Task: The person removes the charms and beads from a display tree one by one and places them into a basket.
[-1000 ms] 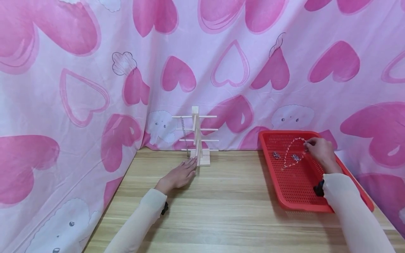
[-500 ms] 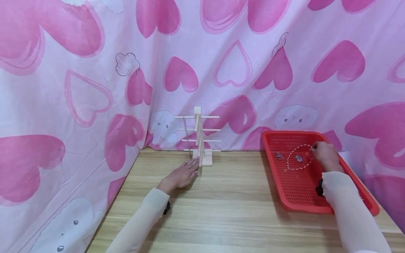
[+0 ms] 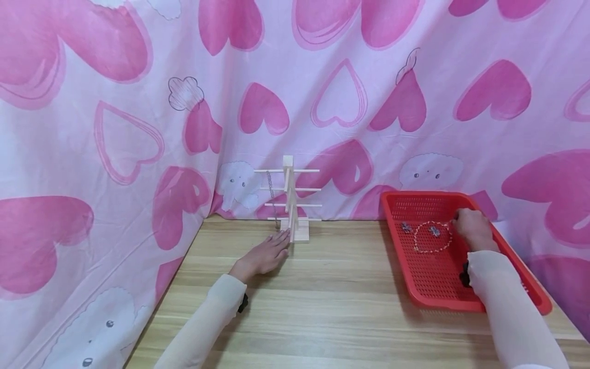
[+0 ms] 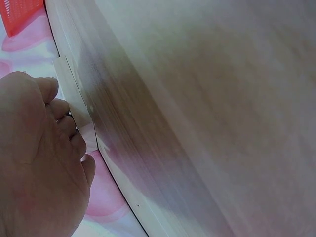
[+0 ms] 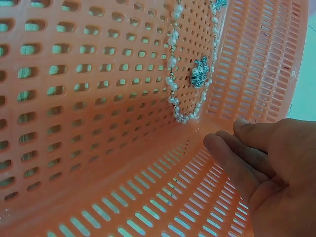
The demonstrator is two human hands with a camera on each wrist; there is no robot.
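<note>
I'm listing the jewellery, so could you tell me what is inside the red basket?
The basket holds a bead necklace in a loop and two small silver pieces, one within the loop. The right hand and sleeve cover its right side.

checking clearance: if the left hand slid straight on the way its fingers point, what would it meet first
Most likely the wooden stand's base: the left hand lies flat, fingertips right at it.
</note>
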